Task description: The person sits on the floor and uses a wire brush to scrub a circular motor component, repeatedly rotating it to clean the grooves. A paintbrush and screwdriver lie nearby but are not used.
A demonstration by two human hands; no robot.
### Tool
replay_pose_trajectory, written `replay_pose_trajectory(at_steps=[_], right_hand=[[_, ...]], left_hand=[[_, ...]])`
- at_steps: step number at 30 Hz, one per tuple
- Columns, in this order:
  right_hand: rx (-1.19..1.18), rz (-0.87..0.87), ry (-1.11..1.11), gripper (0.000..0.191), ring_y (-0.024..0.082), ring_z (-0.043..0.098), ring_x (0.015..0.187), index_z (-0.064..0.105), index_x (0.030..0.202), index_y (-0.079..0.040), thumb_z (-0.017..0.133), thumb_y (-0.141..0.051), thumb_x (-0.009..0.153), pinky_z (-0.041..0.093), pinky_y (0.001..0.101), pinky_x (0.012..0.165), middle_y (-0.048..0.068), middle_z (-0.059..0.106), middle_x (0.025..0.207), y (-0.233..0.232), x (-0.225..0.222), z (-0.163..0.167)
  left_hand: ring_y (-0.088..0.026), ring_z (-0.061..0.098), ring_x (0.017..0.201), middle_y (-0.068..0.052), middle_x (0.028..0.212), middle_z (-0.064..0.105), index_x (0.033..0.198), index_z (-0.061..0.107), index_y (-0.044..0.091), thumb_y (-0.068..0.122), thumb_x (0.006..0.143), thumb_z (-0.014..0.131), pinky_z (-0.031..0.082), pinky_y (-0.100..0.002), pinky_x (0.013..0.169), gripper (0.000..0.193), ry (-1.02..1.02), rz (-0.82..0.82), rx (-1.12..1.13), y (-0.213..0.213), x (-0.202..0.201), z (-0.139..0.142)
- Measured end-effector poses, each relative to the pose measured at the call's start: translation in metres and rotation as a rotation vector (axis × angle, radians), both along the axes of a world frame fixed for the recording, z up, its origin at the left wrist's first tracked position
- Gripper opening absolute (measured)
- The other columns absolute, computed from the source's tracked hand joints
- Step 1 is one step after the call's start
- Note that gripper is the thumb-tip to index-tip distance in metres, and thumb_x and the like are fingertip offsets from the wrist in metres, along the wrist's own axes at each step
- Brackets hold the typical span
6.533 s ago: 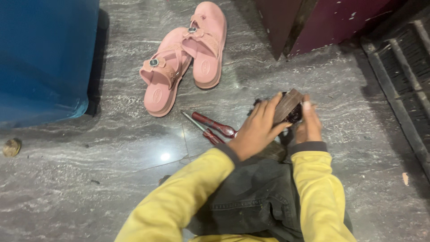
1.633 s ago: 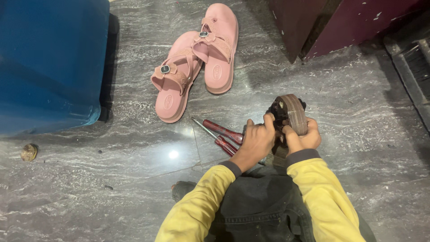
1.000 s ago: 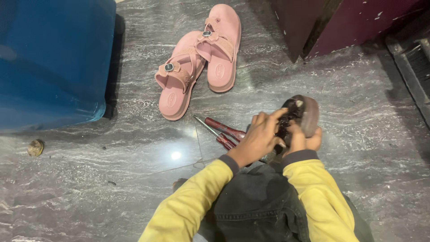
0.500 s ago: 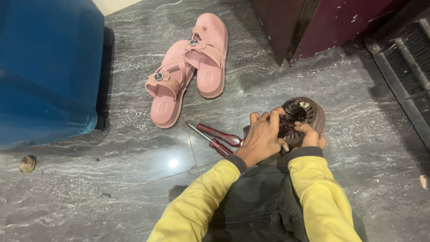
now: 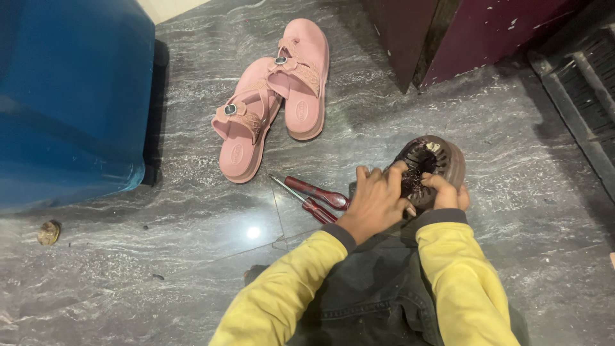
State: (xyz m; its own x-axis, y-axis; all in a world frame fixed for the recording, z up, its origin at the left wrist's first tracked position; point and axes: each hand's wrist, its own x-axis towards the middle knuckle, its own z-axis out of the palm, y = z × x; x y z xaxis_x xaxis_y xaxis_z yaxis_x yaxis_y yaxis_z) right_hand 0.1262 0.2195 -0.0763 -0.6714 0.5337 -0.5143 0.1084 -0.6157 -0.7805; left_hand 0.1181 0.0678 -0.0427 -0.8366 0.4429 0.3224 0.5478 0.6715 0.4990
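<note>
Rusty round slotted motor core [image 5: 430, 168] | both hands grip it: left [image 5: 378, 200], right [image 5: 446, 194] | marble floor [image 5: 160, 269]

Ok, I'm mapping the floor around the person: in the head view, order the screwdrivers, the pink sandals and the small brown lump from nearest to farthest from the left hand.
1. Red-handled screwdrivers, on the floor just left of the left hand.
2. Pink sandals, farther up and left.
3. Small brown lump, far left, by the blue container.
</note>
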Motion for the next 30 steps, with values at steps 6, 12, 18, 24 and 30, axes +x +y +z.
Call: replay_pose_trajectory(at_steps=[6,12,18,24,30], right_hand=[[0.021,0.139,0.174,0.051,0.024,0.072,0.088,0.062,0.123,0.0,0.064,0.009,0.073,0.062,0.0383,0.079,0.011,0.074,0.1,0.013,-0.005,-0.035],[0.077,0.133,0.178,0.055,0.025,0.071,0.095,0.06,0.129,-0.001,0.065,0.011,0.075,0.062,0.0392,0.083,0.012,0.075,0.103,0.008,-0.008,-0.045],[0.028,0.172,0.152,0.059,0.025,0.072,0.097,0.058,0.129,-0.003,0.065,0.011,0.072,0.063,0.0419,0.083,0.009,0.072,0.107,0.01,-0.008,-0.032],[0.09,0.19,0.119,0.063,0.024,0.071,0.097,0.058,0.131,-0.005,0.065,0.013,0.071,0.063,0.0415,0.083,0.008,0.073,0.104,0.011,-0.009,-0.037],[0.079,0.183,0.174,0.064,0.023,0.071,0.098,0.057,0.131,-0.005,0.066,0.014,0.07,0.062,0.0406,0.084,0.008,0.073,0.102,0.014,-0.012,-0.05]], left_hand=[[-0.032,0.067,0.094,-0.008,0.083,0.071,0.143,0.037,0.002,0.039,0.083,0.075,0.032,-0.051,0.097,0.081,-0.225,-0.056,0.208,-0.019,-0.006,0.006],[-0.03,0.066,0.103,-0.003,0.091,0.074,0.136,0.05,0.01,0.027,0.096,0.071,0.031,-0.051,0.104,0.048,0.038,0.214,0.238,-0.018,-0.018,0.014],[-0.027,0.067,0.084,-0.013,0.093,0.066,0.13,0.048,0.003,0.024,0.088,0.078,0.052,-0.043,0.077,0.056,-0.511,0.287,0.351,0.002,-0.052,0.016],[-0.02,0.065,0.074,-0.008,0.086,0.066,0.133,0.049,0.01,-0.001,0.084,0.07,0.052,-0.035,0.067,0.054,-0.525,0.228,0.572,0.002,-0.056,-0.009],[-0.014,0.062,0.072,-0.004,0.087,0.066,0.125,0.052,0.012,-0.001,0.087,0.071,0.05,-0.031,0.065,0.045,-0.569,0.413,0.674,0.011,-0.057,-0.031]])
